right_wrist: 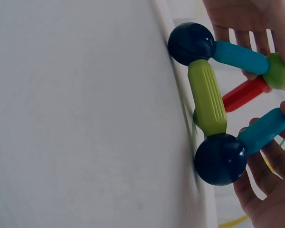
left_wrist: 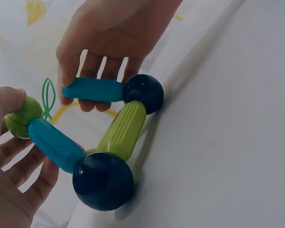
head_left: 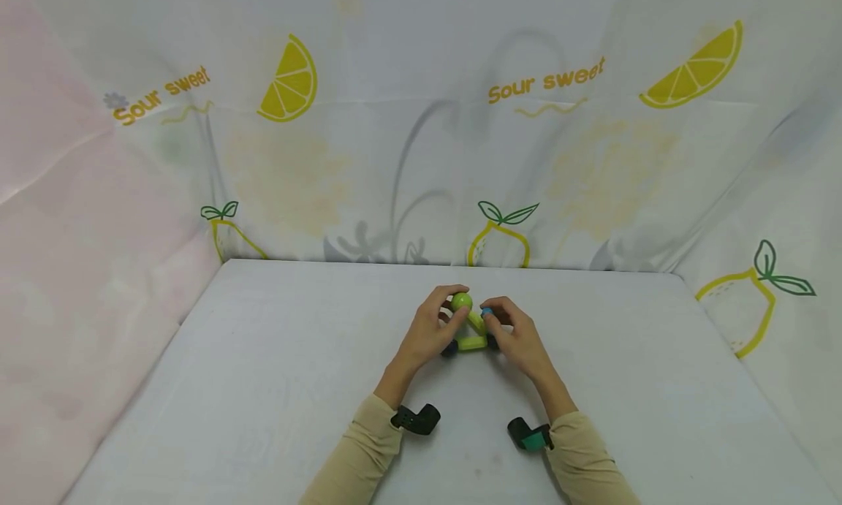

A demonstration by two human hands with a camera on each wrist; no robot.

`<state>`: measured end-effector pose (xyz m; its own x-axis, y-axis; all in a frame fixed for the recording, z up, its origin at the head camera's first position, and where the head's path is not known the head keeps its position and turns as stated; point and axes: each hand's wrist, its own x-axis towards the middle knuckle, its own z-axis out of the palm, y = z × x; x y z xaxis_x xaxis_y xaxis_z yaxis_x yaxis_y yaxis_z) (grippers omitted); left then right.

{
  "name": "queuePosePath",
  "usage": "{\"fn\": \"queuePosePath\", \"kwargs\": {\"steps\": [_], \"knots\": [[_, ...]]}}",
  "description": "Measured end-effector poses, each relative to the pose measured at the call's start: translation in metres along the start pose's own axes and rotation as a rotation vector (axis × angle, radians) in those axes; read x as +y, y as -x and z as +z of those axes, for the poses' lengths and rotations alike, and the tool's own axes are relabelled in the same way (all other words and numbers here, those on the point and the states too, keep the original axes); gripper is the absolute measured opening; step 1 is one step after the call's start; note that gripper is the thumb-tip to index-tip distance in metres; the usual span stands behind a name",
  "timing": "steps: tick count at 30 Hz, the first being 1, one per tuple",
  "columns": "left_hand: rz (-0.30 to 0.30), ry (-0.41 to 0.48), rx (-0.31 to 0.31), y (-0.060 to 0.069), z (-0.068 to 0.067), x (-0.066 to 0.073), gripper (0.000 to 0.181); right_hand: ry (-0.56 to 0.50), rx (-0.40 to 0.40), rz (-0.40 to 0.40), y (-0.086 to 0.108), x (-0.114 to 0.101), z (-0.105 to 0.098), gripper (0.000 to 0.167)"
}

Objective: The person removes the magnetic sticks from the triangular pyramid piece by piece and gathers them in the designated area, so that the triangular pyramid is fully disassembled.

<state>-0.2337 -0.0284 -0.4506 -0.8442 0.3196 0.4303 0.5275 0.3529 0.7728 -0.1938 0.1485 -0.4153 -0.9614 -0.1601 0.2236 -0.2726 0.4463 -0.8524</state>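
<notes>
Two hands, head view: my left hand pinches a green ball, and my right hand pinches the upper end of the right blue stick.
Toy frame: built of sticks and balls, it sits about midway from left to right on the white table, toward the far edge.
Low parts: a near green stick lies across, between the left dark ball and the right dark ball; a second green stick slants on its far side.
Sleeves: beige, with a dark wrist camera just beside each cuff.
Cloth: printed with lemons, hanging beyond the far edge.
Green ball, left wrist view: gripped between my left thumb and fingers, touching the upper end of the left blue stick, whose lower end meets the left dark ball.
Red stick, right wrist view: slopes from the green ball to behind the near green stick, its lower end hidden.
Right blue stick: one end joined to the right dark ball, the other under my right thumb, fingers curled beneath.
</notes>
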Motion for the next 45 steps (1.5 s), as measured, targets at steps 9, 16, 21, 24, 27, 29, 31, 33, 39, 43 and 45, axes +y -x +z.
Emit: {"fn": "queuePosePath", "kwargs": {"steps": [9,16,21,24,27,29,31,33,39,43,45], "knots": [[-0.065,0.019,0.031,0.002,-0.01,-0.006,0.036,0.01,0.039,0.014,-0.006,0.032,-0.005,0.026],[-0.122,0.04,0.044,0.004,-0.016,-0.011,0.04,0.009,0.052,0.051,-0.002,0.011,-0.017,0.026],[-0.145,0.047,0.038,0.005,-0.021,-0.014,0.041,0.022,0.075,0.055,-0.006,0.037,-0.019,0.028],[-0.149,0.051,0.032,0.006,-0.024,-0.015,0.037,0.041,0.093,0.046,-0.008,0.052,-0.021,0.029],[-0.17,0.047,0.028,0.008,-0.027,-0.019,0.035,0.039,0.103,0.051,-0.008,0.058,-0.024,0.03],[-0.191,0.041,0.025,0.009,-0.03,-0.022,0.033,0.036,0.105,0.066,-0.008,0.059,-0.026,0.031],[-0.208,0.035,0.022,0.01,-0.032,-0.026,0.032,0.037,0.109,0.082,-0.008,0.06,-0.029,0.031],[-0.219,0.03,0.019,0.011,-0.034,-0.03,0.032,0.037,0.105,0.097,-0.007,0.062,-0.032,0.033],[-0.261,0.026,0.004,0.015,-0.04,-0.037,0.028,0.048,0.102,0.115,-0.006,0.07,-0.041,0.032],[-0.27,0.012,-0.016,0.017,-0.043,-0.043,0.028,0.062,0.095,0.113,-0.004,0.075,-0.046,0.031],[-0.263,-0.002,-0.028,0.018,-0.044,-0.045,0.028,0.087,0.081,0.114,-0.003,0.077,-0.048,0.03]]}}
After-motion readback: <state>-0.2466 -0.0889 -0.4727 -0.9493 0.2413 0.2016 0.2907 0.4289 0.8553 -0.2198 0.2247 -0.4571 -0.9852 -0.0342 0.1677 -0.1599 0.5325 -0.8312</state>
